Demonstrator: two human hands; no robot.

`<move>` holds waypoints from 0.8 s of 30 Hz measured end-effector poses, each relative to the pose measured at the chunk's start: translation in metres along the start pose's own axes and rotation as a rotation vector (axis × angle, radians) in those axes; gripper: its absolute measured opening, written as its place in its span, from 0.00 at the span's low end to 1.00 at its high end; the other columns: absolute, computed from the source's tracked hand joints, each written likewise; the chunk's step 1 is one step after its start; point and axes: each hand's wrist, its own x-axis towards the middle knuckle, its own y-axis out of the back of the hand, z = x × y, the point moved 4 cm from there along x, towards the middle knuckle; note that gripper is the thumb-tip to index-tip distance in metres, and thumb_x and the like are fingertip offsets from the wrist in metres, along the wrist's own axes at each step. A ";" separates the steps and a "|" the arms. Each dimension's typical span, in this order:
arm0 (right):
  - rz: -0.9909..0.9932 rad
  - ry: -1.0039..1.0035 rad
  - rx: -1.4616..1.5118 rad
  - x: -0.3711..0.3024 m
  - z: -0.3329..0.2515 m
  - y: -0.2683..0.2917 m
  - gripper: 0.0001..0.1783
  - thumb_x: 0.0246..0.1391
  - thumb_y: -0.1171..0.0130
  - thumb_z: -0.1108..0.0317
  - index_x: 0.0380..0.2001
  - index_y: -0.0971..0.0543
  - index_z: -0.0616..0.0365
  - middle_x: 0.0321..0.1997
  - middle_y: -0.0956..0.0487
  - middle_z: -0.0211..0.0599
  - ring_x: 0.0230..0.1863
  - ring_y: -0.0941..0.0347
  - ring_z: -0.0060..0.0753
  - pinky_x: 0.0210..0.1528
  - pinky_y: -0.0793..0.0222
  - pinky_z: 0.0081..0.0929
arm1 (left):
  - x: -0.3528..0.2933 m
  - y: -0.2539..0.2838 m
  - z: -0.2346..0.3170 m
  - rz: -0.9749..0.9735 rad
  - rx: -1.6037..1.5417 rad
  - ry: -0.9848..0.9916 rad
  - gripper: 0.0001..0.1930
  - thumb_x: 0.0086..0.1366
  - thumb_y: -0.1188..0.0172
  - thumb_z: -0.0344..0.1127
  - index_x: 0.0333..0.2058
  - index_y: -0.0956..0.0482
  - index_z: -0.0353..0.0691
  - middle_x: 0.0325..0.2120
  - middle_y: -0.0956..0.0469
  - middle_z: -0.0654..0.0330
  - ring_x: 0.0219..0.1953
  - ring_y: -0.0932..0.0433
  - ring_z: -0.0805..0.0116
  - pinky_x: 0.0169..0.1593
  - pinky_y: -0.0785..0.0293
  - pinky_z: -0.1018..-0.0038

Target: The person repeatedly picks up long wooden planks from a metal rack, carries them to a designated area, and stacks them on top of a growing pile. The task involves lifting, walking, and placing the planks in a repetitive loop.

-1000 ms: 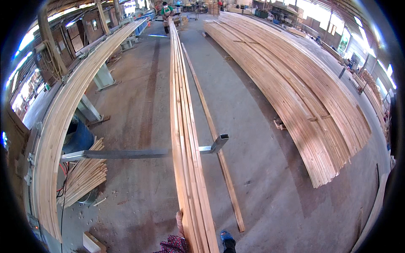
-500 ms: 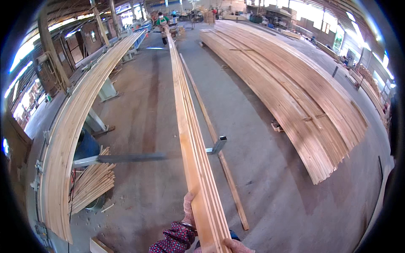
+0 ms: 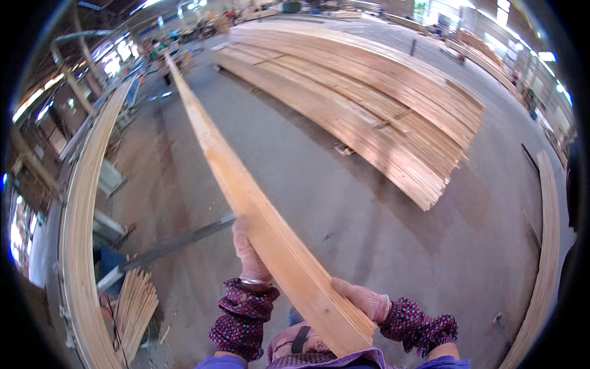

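A bundle of long, thin wooden boards (image 3: 270,237) stretches from close to my body to the far left. My left hand (image 3: 250,253), in a pale pink knit glove, grips the bundle's left edge, its fingers partly hidden beneath. On the right edge, close to the near end, my gloved right hand (image 3: 364,301) is wrapped around the boards, fingertips out of sight underneath. Dark patterned sleeve covers show on both forearms. At the bundle's far end stands another person (image 3: 164,72), small and blurred; that person's hands cannot be made out.
A wide stack of boards (image 3: 344,92) lies on the right. Along the left runs a long bench with boards (image 3: 83,215), and a metal bar (image 3: 184,238) juts from it beneath the bundle. Loose sticks (image 3: 136,301) stand by the bench. More strips (image 3: 547,246) lie far right.
The view has turned to the right. The boards' near end has come up closer to my body, and the bundle now slants left away from me. Both hands still hold it.
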 end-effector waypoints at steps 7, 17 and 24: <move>0.081 0.169 -0.158 -0.085 -0.102 0.086 0.28 0.63 0.50 0.51 0.55 0.30 0.63 0.48 0.22 0.32 0.43 0.25 0.18 0.45 0.26 0.21 | 0.037 -0.141 -0.085 -0.101 0.019 0.025 0.33 0.60 0.49 0.61 0.51 0.32 0.38 0.38 0.26 0.54 0.38 0.25 0.60 0.42 0.25 0.65; 0.175 0.362 0.012 -0.168 -0.199 0.275 0.17 0.62 0.48 0.57 0.43 0.25 0.60 0.41 0.24 0.28 0.42 0.27 0.19 0.43 0.25 0.24 | 0.128 -0.224 -0.280 -0.033 0.147 0.084 0.35 0.59 0.50 0.64 0.51 0.36 0.36 0.40 0.29 0.54 0.42 0.27 0.60 0.44 0.26 0.65; 0.246 0.488 -0.233 -0.206 -0.279 0.414 0.20 0.61 0.47 0.55 0.42 0.24 0.64 0.38 0.24 0.29 0.39 0.28 0.19 0.39 0.28 0.24 | 0.178 -0.312 -0.412 -0.016 0.205 0.113 0.36 0.60 0.54 0.66 0.52 0.36 0.38 0.40 0.29 0.53 0.42 0.26 0.58 0.44 0.26 0.64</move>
